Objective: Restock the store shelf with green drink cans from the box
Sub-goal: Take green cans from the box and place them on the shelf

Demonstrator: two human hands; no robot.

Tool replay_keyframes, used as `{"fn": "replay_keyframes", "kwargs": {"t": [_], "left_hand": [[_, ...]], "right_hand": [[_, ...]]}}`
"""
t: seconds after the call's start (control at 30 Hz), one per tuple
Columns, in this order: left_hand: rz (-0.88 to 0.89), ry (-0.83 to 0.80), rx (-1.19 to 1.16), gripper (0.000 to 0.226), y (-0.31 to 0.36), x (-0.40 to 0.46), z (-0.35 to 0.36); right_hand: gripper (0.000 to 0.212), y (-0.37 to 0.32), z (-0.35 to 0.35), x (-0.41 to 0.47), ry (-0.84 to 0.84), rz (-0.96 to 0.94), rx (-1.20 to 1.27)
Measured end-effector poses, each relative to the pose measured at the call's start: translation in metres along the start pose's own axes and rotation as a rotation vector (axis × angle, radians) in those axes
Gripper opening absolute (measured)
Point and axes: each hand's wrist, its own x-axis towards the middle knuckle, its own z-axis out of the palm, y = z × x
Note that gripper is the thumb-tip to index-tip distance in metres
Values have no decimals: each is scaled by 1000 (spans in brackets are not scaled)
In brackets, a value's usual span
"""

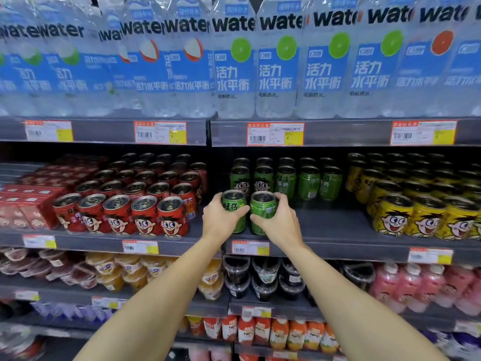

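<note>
Open room: bare shelf (333, 225) right of the held cans.
Blocking left: red cans (145, 212).
Blocking right: yellow cans (416, 217).
Behind: green cans (286, 181).

Two bare forearms, left hand (223, 217) & right hand (279, 220) w/ no gloves, no sleeves showing up to frame edge, no watch, rings or bands visible on wrists or fingers; nails short.

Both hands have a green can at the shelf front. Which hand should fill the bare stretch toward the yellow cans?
Probably the right hand: its green can sits nearer the bare shelf beside the yellow cans. The left hand would have to cross over.
</note>
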Motion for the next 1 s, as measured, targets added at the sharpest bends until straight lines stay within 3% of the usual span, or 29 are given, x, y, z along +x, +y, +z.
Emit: {"fn": "replay_keyframes", "kwargs": {"t": [0.43,0.63,1.0], "left_hand": [[58,-30,-25,61,-17,-7,15],[38,-17,37,82,-25,-15,17],[39,25,54,74,-23,-7,24]], "right_hand": [[81,22,4,1,-47,-61,80],[80,24,5,-2,-36,-74,92],[82,28,9,-8,31,-97,28]]}}
